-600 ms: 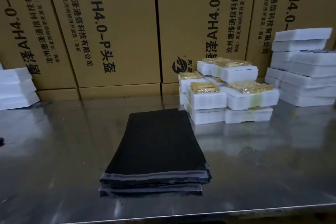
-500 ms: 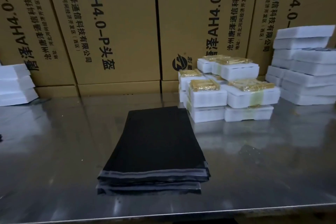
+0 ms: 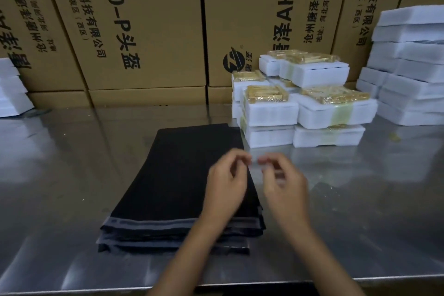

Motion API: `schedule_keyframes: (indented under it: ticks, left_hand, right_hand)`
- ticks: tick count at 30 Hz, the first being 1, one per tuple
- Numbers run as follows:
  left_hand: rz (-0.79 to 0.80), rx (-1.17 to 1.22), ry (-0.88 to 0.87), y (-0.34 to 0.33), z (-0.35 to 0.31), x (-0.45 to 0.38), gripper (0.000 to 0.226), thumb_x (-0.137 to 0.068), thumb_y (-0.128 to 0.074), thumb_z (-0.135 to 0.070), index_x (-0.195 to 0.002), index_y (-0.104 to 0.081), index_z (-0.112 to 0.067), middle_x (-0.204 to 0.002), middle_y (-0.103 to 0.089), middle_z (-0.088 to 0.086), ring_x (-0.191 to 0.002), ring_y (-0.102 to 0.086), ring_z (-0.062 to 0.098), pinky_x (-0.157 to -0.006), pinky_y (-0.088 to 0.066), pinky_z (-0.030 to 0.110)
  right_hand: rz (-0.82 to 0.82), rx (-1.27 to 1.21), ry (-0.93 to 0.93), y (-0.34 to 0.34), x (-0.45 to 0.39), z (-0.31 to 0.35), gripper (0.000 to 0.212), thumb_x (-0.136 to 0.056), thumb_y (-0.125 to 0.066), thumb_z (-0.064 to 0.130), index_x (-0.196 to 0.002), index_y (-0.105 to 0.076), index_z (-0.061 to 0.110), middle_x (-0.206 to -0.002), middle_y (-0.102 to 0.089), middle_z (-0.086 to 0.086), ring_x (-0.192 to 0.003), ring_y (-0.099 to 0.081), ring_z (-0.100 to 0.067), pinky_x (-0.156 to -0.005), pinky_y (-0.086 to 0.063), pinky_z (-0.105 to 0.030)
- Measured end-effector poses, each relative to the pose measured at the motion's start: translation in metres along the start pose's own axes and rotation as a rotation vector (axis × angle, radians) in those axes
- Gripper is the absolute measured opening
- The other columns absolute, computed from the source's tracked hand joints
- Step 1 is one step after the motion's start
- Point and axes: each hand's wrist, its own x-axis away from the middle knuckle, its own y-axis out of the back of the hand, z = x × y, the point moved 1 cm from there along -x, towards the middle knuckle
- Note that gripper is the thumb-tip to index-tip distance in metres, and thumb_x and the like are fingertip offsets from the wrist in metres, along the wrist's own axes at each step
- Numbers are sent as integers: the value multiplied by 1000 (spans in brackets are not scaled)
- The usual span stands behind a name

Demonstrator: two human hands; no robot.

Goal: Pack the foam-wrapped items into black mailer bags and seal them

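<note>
A flat stack of black mailer bags with grey seal strips at the near end lies on the steel table. Behind and right of it stands a pile of foam-wrapped items, white foam blocks with gold contents under clear film. My left hand hovers over the right part of the bag stack, fingers loosely curled, holding nothing. My right hand hovers beside the stack's right edge, fingers also loosely curled and blurred. The fingertips of both hands nearly meet in mid-air.
Large brown cartons with printed text form a wall along the table's back. Stacks of plain white foam pieces stand at the far right and the far left. The table's front edge runs just below my forearms.
Both hands have come into view from below and now hover above the bag stack. The camera has moved closer. The bags and foam piles have not moved.
</note>
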Motion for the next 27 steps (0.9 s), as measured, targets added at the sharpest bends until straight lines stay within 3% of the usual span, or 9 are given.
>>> schedule_keyframes:
  ticks: [4, 9, 12, 16, 19, 21, 23, 25, 27]
  left_hand:
    - [153, -110, 230, -16, 55, -64, 25, -93, -49, -6, -92, -68, -22, -87, -72, -8, -86, -68, 10, -85, -55, 42]
    - [155, -115, 394, -22, 106, -77, 24, -95, -51, -6, -92, -71, -18, -82, -73, -5, -81, -68, 8, -79, -54, 28]
    - [114, -22, 446, -22, 114, -81, 24, -97, -49, -8, -90, -70, -19, -82, -74, -4, -73, -68, 4, -72, -50, 21]
    - [111, -5, 486, -20, 117, -84, 21, -99, -51, -10, -93, -69, -18, -86, -73, -1, -75, -70, 6, -77, -55, 25]
    - [93, 26, 510, -16, 116, -86, 21, -100, -49, -9, -92, -68, -16, -88, -72, 4, -77, -72, 13, -77, -58, 30]
    - [88, 62, 534, -14, 115, -86, 23, -100, -48, -8, -91, -67, -15, -89, -72, 6, -78, -72, 16, -76, -59, 30]
    - [93, 97, 550, -13, 114, -87, 22, -101, -47, -10, -93, -67, -15, -91, -71, 6, -80, -73, 18, -75, -58, 29]
    - [85, 138, 570, -11, 115, -88, 23, -102, -46, -10, -94, -67, -14, -92, -72, 7, -78, -73, 18, -74, -58, 28]
    - [61, 185, 582, -9, 118, -92, 24, -101, -45, -8, -94, -68, -12, -91, -72, 8, -76, -73, 19, -72, -58, 28]
  right_hand:
    - [121, 129, -168, -45, -69, -46, 17, -91, -55, 10, -92, -66, 23, -86, -69, 9, -82, -64, -10, -72, -52, -30]
    - [26, -52, -468, -75, -75, -103, 16, -93, -61, 16, -79, -66, 23, -81, -70, 1, -83, -67, -24, -71, -52, -25]
    - [7, -118, -519, -78, -78, -110, 18, -93, -63, 16, -79, -68, 27, -85, -73, -3, -83, -69, -23, -80, -59, -42]
    - [-53, -156, -538, -76, -78, -112, 16, -95, -63, 15, -82, -66, 24, -89, -72, -9, -86, -68, -29, -82, -57, -50]
    - [-72, -195, -590, -73, -82, -111, 5, -93, -67, 24, -95, -64, 20, -95, -71, -9, -80, -67, -25, -78, -57, -44]
    - [-59, -267, -716, -70, -95, -107, 41, -87, -73, 41, -113, -61, 12, -89, -66, -8, -74, -61, -21, -77, -55, -39]
    - [-43, -331, -814, -67, -114, -101, 71, -82, -72, 57, -128, -57, 5, -98, -64, -22, -91, -66, -31, -90, -56, -43]
    - [-53, -357, -831, -67, -129, -96, 74, -82, -68, 64, -126, -60, 6, -126, -60, -27, -116, -61, -38, -101, -51, -50]
    - [-95, -399, -825, -73, -141, -92, 63, -82, -66, 67, -110, -63, 12, -129, -60, -23, -121, -58, -37, -99, -51, -45]
